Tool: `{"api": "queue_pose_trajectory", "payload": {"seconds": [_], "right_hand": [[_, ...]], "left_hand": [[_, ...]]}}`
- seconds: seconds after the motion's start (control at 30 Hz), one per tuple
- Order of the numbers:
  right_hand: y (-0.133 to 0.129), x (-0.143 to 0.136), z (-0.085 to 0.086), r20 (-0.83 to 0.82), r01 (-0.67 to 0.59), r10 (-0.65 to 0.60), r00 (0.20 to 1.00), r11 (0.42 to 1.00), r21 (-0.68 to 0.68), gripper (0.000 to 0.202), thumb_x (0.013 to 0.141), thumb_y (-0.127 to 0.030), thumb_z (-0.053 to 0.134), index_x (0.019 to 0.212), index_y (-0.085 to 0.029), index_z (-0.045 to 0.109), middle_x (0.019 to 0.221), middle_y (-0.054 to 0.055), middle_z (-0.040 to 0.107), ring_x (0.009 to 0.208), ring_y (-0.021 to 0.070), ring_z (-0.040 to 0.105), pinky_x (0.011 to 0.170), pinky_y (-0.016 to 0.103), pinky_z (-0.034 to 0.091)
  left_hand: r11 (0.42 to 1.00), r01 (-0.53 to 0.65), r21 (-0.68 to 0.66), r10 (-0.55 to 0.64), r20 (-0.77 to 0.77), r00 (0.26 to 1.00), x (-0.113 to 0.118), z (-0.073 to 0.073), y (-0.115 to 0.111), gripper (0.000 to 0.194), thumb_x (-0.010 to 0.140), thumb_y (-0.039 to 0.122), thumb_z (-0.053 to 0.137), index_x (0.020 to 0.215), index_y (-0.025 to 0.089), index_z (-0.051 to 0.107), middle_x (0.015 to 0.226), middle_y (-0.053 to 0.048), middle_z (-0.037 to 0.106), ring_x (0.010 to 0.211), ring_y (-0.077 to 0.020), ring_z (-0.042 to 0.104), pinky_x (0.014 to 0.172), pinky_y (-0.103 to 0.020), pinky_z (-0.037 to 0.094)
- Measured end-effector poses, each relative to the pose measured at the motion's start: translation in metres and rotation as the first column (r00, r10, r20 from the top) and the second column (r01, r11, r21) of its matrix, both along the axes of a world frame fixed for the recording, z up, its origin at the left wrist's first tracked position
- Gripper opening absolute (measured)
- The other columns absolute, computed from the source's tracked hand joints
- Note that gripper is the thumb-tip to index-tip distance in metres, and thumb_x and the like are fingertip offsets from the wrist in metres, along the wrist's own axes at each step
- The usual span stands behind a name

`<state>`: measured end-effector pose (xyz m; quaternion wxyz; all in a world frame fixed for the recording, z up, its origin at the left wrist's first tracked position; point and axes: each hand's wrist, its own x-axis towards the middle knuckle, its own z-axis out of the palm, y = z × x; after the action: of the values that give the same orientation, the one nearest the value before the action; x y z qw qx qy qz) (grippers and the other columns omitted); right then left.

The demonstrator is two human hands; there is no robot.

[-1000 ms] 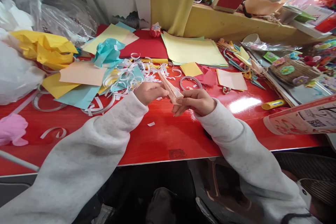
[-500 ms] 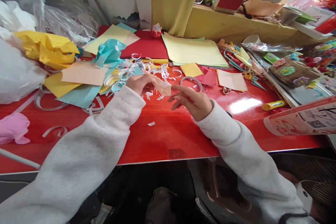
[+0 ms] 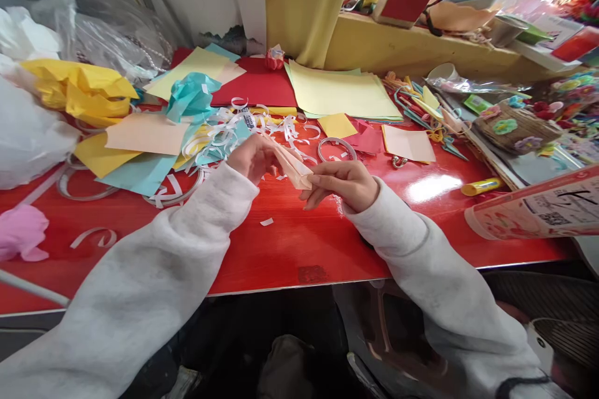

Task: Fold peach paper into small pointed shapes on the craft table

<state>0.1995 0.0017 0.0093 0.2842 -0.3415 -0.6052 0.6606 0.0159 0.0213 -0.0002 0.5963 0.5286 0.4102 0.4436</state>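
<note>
A small piece of folded peach paper [image 3: 296, 169] is held above the red table [image 3: 276, 255]. My left hand [image 3: 253, 159] grips its far left end, with the fingers partly hidden behind the paper. My right hand [image 3: 340, 184] pinches the near right corner between thumb and fingers. Beyond my hands lie curled white paper strips [image 3: 292, 128] and a white ring [image 3: 336, 148], which looks like a roll of tape. A tiny white scrap [image 3: 266, 222] rests on the table in front of my left hand.
Pale yellow sheets [image 3: 341, 87] and red card [image 3: 257, 84] lie at the back. To the left are crumpled yellow paper [image 3: 79, 90] and blue paper [image 3: 191, 95]. A paper cup [image 3: 528, 209] lies tilted at the right, near a yellow glue stick [image 3: 482, 186].
My right hand has closed from spread fingers into a pinch on the paper's near corner. The folded paper has tilted slightly downward, while my left hand keeps its hold.
</note>
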Motion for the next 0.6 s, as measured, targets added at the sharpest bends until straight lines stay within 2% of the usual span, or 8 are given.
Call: {"api": "queue_pose_trajectory", "payload": {"seconds": [0.07, 0.13, 0.17, 0.2, 0.27, 0.33, 0.43, 0.6], "right_hand": [[0.000, 0.000, -0.002, 0.018, 0.035, -0.035, 0.999, 0.999, 0.014, 0.022, 0.068, -0.031, 0.058, 0.075, -0.010, 0.057, 0.062, 0.005, 0.065, 0.053, 0.0147, 0.063, 0.052, 0.026, 0.053], [0.000, -0.001, -0.005, 0.039, 0.101, -0.104, 0.994, 0.992, 0.073, 0.022, 0.068, -0.031, 0.058, 0.074, -0.010, 0.057, 0.061, 0.004, 0.064, 0.053, 0.0140, 0.062, 0.054, 0.027, 0.054], [0.000, -0.002, -0.007, 0.050, 0.137, -0.143, 0.988, 0.984, 0.118, 0.021, 0.068, -0.031, 0.058, 0.074, -0.011, 0.057, 0.061, 0.004, 0.064, 0.053, 0.0136, 0.062, 0.055, 0.027, 0.054], [0.000, -0.003, -0.009, 0.061, 0.165, -0.177, 0.982, 0.973, 0.162, 0.021, 0.069, -0.031, 0.057, 0.074, -0.011, 0.057, 0.062, 0.003, 0.063, 0.054, 0.0133, 0.062, 0.056, 0.027, 0.054], [-0.001, -0.004, -0.011, 0.080, 0.194, -0.219, 0.973, 0.952, 0.237, 0.021, 0.070, -0.032, 0.055, 0.075, -0.011, 0.057, 0.062, 0.003, 0.063, 0.055, 0.0127, 0.062, 0.058, 0.028, 0.055], [-0.002, -0.004, -0.012, 0.103, 0.198, -0.238, 0.966, 0.934, 0.297, 0.022, 0.072, -0.033, 0.054, 0.075, -0.012, 0.057, 0.064, 0.003, 0.063, 0.056, 0.0124, 0.062, 0.059, 0.027, 0.055], [-0.004, -0.003, -0.009, 0.153, 0.193, -0.277, 0.949, 0.889, 0.415, 0.022, 0.073, -0.034, 0.051, 0.075, -0.013, 0.057, 0.066, 0.004, 0.064, 0.058, 0.0124, 0.063, 0.059, 0.026, 0.054], [-0.006, -0.002, -0.008, 0.227, 0.105, -0.299, 0.927, 0.787, 0.608, 0.019, 0.076, -0.030, 0.048, 0.077, -0.014, 0.058, 0.071, 0.004, 0.065, 0.060, 0.0121, 0.064, 0.058, 0.022, 0.053]], "left_hand": [[1.000, -0.014, 0.002, 0.014, -0.045, 0.999, -0.003, 0.005, 0.000, 0.045, 0.075, 0.035, 0.020, 0.062, 0.012, 0.056, 0.065, -0.008, 0.057, 0.051, -0.0117, 0.048, 0.046, -0.027, 0.036], [0.957, -0.221, 0.187, 0.252, -0.165, 0.953, -0.006, 0.008, -0.002, 0.042, 0.077, 0.038, 0.023, 0.074, 0.012, 0.057, 0.075, -0.009, 0.057, 0.054, -0.0118, 0.048, 0.048, -0.029, 0.037], [0.869, -0.326, 0.371, 0.424, -0.220, 0.879, -0.006, 0.008, -0.005, 0.036, 0.076, 0.039, 0.031, 0.080, 0.013, 0.056, 0.080, -0.009, 0.057, 0.059, -0.0128, 0.049, 0.051, -0.030, 0.039], [0.731, -0.360, 0.580, 0.576, -0.241, 0.781, -0.006, 0.007, -0.008, 0.032, 0.074, 0.039, 0.041, 0.087, 0.014, 0.055, 0.086, -0.009, 0.056, 0.066, -0.0147, 0.050, 0.057, -0.031, 0.040], [0.408, -0.220, 0.886, 0.764, -0.200, 0.613, -0.003, 0.004, -0.016, 0.030, 0.071, 0.036, 0.053, 0.094, 0.017, 0.052, 0.094, -0.008, 0.054, 0.083, -0.0186, 0.049, 0.070, -0.035, 0.039], [0.231, 0.018, 0.973, 0.810, -0.202, 0.551, 0.002, 0.000, -0.023, 0.021, 0.073, 0.031, 0.054, 0.092, 0.021, 0.053, 0.091, -0.004, 0.057, 0.087, -0.0196, 0.047, 0.076, -0.038, 0.035], [0.180, 0.218, 0.959, 0.804, -0.271, 0.529, 0.010, -0.007, -0.027, 0.009, 0.076, 0.026, 0.051, 0.083, 0.025, 0.056, 0.080, 0.000, 0.061, 0.083, -0.0193, 0.048, 0.070, -0.037, 0.031], [0.155, 0.304, 0.940, 0.841, -0.287, 0.459, 0.014, -0.010, -0.026, 0.012, 0.077, 0.025, 0.050, 0.081, 0.024, 0.061, 0.077, 0.000, 0.062, 0.077, -0.0175, 0.051, 0.066, -0.034, 0.032]]}}
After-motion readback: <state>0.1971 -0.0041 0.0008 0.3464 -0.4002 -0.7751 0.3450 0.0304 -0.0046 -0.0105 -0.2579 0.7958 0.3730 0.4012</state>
